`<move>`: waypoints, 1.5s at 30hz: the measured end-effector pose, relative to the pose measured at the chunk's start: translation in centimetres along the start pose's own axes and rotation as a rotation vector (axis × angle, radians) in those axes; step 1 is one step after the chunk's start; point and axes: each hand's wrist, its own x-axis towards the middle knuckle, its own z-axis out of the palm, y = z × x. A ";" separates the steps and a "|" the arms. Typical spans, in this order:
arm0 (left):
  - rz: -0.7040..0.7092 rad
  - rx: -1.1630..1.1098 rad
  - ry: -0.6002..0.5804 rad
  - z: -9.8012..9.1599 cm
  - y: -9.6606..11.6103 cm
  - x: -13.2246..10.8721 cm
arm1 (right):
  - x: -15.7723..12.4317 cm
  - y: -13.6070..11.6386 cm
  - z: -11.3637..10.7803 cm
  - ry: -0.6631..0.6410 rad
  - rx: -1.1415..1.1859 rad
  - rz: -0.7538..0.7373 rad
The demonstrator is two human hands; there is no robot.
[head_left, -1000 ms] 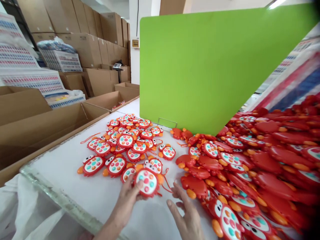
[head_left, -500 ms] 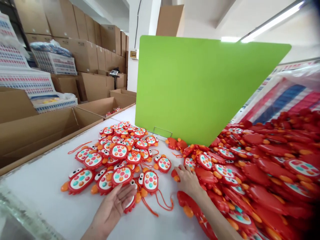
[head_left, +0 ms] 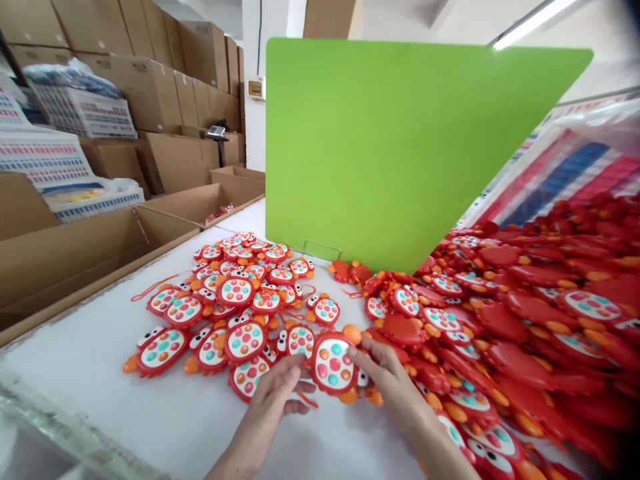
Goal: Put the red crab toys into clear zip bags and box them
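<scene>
A red crab-shaped toy with coloured round buttons on a white face is held up over the table by my right hand. The thumb lies over its right side, and its face is turned towards me. My left hand is beside the toy's left edge with fingers apart and slightly curled. Whether its fingertips touch the toy is hard to make out. Just beyond the left hand lies a cluster of similar crab toys, mostly button side up, some with orange cords.
A large heap of the same toys fills the right side. A green board stands upright at the back on a wire stand. Open cardboard boxes line the table's left edge, and stacked cartons rise behind.
My right hand has picked up a crab toy from the edge of the heap and brought it left and nearer. My left hand has moved right, towards that toy. The view has shifted slightly.
</scene>
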 end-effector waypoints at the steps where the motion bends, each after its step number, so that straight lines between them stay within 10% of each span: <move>1: 0.010 0.044 0.006 0.2 0.1 -0.2 | -0.6 0.2 0.5 -0.039 0.058 -0.011; 10: 0.041 0.430 -0.042 1.0 0.6 -2.9 | -2.8 1.9 3.1 -0.045 0.078 -0.101; 25: -0.110 0.073 -0.180 0.3 -0.8 -3.1 | -3.2 1.6 4.1 -0.087 -0.078 -0.187; 33: -0.038 -0.205 0.099 0.5 -0.5 -1.4 | -4.9 3.2 3.5 0.264 0.101 -0.048; 45: -0.060 0.014 0.280 -1.6 -3.2 -2.7 | -4.7 7.3 7.4 0.180 0.414 0.051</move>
